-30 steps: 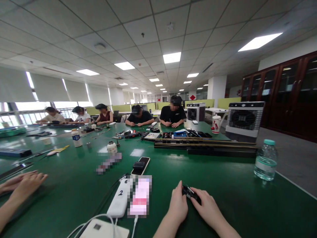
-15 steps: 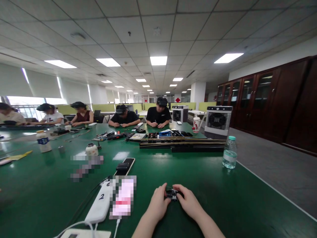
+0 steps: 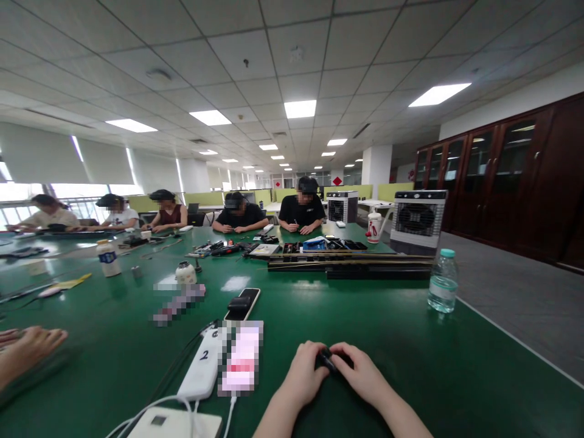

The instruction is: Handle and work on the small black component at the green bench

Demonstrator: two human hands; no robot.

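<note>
Between my two hands is a small black object (image 3: 327,360), held just above or on the green table (image 3: 392,322); its kind is hard to make out, and my fingers cover much of it. My left hand (image 3: 306,368) grips its left side with bent fingers and thumb. From the right, my right hand (image 3: 356,368) closes on the same object, fingertips and thumb at its edge. To the left of my hands lie a phone with a pink screen (image 3: 241,359), blurred out, and a white power bank (image 3: 201,365) marked 2.
A water bottle (image 3: 442,281) stands at the right near the table edge. Long dark bars (image 3: 351,264) and tools lie farther back. A dark phone with a black case on it (image 3: 241,303) is ahead-left. Another person's hand (image 3: 34,347) shows at the left edge. Several people sit across.
The view has swung left, so things appear farther right. The object in my hands has turned and now shows a plain dark face. Another person's hand has come into view at left.
</note>
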